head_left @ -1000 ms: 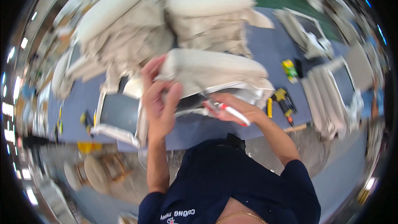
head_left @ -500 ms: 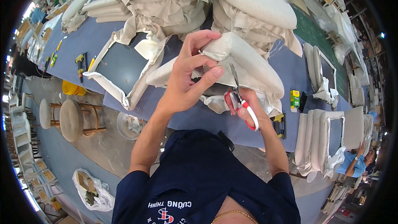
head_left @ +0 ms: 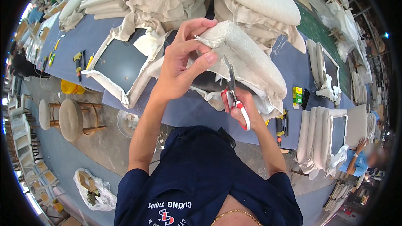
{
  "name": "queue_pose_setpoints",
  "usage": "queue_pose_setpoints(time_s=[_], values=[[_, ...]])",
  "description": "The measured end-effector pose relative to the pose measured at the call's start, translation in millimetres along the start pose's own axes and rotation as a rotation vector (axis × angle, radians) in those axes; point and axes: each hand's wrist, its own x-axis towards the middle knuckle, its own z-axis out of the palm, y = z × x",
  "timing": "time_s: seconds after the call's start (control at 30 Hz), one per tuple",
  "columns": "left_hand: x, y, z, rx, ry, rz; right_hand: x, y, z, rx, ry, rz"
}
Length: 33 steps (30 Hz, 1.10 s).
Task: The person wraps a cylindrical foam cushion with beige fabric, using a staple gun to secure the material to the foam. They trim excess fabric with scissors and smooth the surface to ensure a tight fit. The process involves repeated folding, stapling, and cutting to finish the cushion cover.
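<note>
Trimming fabric on an upholstered cushion, centre of frame.
Left hand (head_left: pixel 182 69) pinches the cushion (head_left: pixel 247 60) corner at upper centre; right hand (head_left: pixel 243 106) grips red-handled scissors (head_left: pixel 233 90), blades raised to the fabric above the blue table (head_left: pixel 79 42).

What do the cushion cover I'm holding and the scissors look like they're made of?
The cushion cover, pinched at its corner by the left hand, looks like coarse woven cloth, beige and matte, perhaps linen or canvas: loose threads fray at its edges. The scissors in the right hand seem to have dull grey metal blades and glossy red and white handles, likely plastic.
</note>
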Motion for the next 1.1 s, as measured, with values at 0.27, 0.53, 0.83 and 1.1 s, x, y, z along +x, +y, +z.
queue_pose_setpoints(time_s=[0.27,0.53,0.83,1.1], values=[[-1,2,-2,-0.019,0.018,-0.004,-6,-7,-10,0.038,-0.188,0.080],[-4,4,-8,-0.068,0.047,-0.053,-17,9,-13,-0.010,-0.201,0.094],[-10,10,-10,-0.014,0.005,-0.043,12,-27,-4,-0.066,-0.082,-0.034],[2,1,-12,-0.042,-0.025,-0.053,12,-23,-5,-0.019,0.045,0.053]])
